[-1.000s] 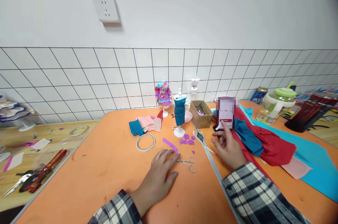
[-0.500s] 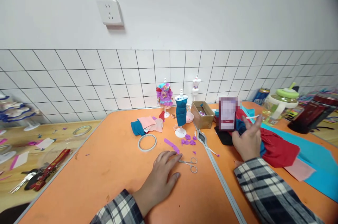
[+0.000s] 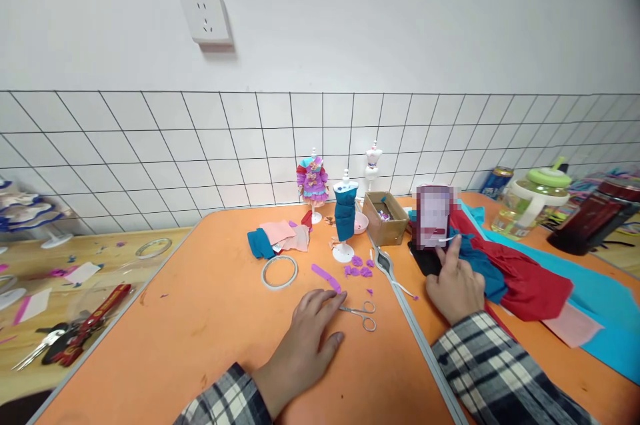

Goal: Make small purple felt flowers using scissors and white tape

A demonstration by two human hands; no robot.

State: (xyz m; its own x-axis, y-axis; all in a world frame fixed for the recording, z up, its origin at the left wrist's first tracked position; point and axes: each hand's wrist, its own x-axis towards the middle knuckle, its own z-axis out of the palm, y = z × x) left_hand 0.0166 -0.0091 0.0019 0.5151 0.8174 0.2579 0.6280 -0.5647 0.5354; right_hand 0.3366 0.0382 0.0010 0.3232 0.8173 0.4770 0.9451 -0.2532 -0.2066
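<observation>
My left hand lies on the orange tabletop, fingers stretched out and holding nothing. Its fingertips are beside the small scissors and a purple fabric strip. A thin white stick is held between the fingers of my right hand, in front of the propped-up phone; whether a finger touches the screen I cannot tell. Purple fabric pieces lie near a small dress form wrapped in teal cloth. Teal fabric sits just beyond my right hand.
A white ring and folded cloth lie to the left. Behind stand a cardboard box, a dressed form and a bare one. Red fabric, a green-lidded jug and a dark red thermos are at right.
My right hand has moved left and down toward the phone, bringing the white stick in front of the screen. My left hand has stayed nearly still.
</observation>
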